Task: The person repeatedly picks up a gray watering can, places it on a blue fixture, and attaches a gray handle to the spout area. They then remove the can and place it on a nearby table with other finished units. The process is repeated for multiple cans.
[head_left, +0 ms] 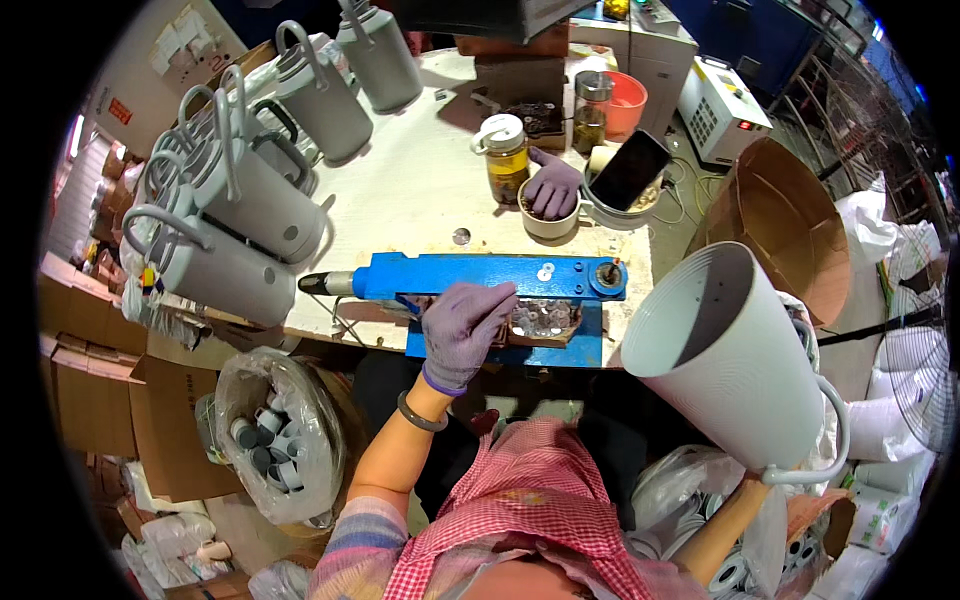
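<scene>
A purple-grey glove covers my left hand (465, 335), which is at the front edge of a blue lever-like machine arm (470, 278). Its fingers are drawn together toward the arm; what they pinch, if anything, is hidden. On the arm lie small pale washers (545, 272). Below it is a box of small shiny metal parts (543, 318). On the right, a large tapered grey can (740, 350) with a loop handle hangs tilted, its wide open end facing the machine. My right forearm (722, 528) ends behind this can and supports it; the right hand itself is hidden.
Several grey handled cans (245, 205) stand at the table's left side. Behind the machine are a jar (505, 165), a loose glove (552, 188) on a bowl, and a phone (630, 170). Bags of grey parts (275, 440) flank my knees. A cardboard drum (785, 225) stands at right.
</scene>
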The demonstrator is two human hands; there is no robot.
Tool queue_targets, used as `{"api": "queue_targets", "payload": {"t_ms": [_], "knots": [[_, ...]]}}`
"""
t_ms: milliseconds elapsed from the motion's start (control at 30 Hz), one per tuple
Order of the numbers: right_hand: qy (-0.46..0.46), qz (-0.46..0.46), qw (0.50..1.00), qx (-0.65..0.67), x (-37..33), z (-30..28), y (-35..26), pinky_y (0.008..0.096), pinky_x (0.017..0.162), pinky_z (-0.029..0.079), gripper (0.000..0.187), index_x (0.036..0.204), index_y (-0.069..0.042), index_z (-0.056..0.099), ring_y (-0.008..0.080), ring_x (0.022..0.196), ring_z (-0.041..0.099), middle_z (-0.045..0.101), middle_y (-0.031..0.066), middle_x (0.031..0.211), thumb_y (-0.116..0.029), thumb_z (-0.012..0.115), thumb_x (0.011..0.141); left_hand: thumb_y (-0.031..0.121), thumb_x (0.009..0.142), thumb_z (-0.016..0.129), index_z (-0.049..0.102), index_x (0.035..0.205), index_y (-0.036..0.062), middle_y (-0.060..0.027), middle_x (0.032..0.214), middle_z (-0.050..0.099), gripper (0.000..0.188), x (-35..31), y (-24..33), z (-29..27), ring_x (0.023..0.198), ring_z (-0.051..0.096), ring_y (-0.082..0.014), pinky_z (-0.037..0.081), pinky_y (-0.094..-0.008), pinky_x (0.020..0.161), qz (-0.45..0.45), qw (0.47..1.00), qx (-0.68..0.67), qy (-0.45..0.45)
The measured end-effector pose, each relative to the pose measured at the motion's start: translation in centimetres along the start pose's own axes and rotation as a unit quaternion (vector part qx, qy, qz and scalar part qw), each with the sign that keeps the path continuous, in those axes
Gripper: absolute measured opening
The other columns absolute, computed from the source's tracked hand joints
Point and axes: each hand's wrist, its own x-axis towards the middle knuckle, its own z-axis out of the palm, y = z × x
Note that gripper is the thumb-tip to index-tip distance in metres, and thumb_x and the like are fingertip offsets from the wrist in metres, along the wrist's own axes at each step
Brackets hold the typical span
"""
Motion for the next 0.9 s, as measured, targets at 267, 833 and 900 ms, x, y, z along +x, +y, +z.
{"api": "queue_targets", "payload": {"t_ms": [267,833,900], "knots": [[0.014,-0.01,1.0,0.005,-0.4,-0.3,-0.6,0.0354,0.095,0.051,0.051,0.131,-0.003,0.056,0.0221,0.107,0.062,0.065,0.0113,0.119,-0.042,0.037,0.103,0.011,0.088,0.071,0.073,0.112,0.0022,-0.0135,0.105,0.075,0.025,5.8,3.3,6.7,0.091,0.073,-0.016,0.056,-0.0276,0.082,-0.049,0.969,-0.223,-0.093],[-0.175,-0.115,0.95,-0.233,10.6,2.4,-1.3,0.0303,0.085,0.052,0.033,0.117,-0.002,0.06,0.0161,0.097,0.063,0.064,0.007,0.106,-0.027,0.042,0.103,0.006,0.086,0.071,0.044,0.143,-0.0032,-0.0134,0.128,0.059,0.063,5.7,4.2,5.4,0.111,0.059,-0.018,0.048,-0.0299,0.097,-0.225,0.865,-0.428,-0.135],[-0.191,-0.103,0.964,-0.157,9.5,8.3,-0.8,0.0295,0.085,0.052,0.033,0.115,-0.003,0.058,0.0151,0.096,0.061,0.062,0.0062,0.106,-0.029,0.044,0.102,0.003,0.088,0.065,0.035,0.149,-0.0048,-0.0153,0.129,0.057,0.068,4.8,4.0,4.1,0.113,0.058,-0.0197,0.047,-0.0305,0.098,-0.282,0.811,-0.493,-0.139]]}}
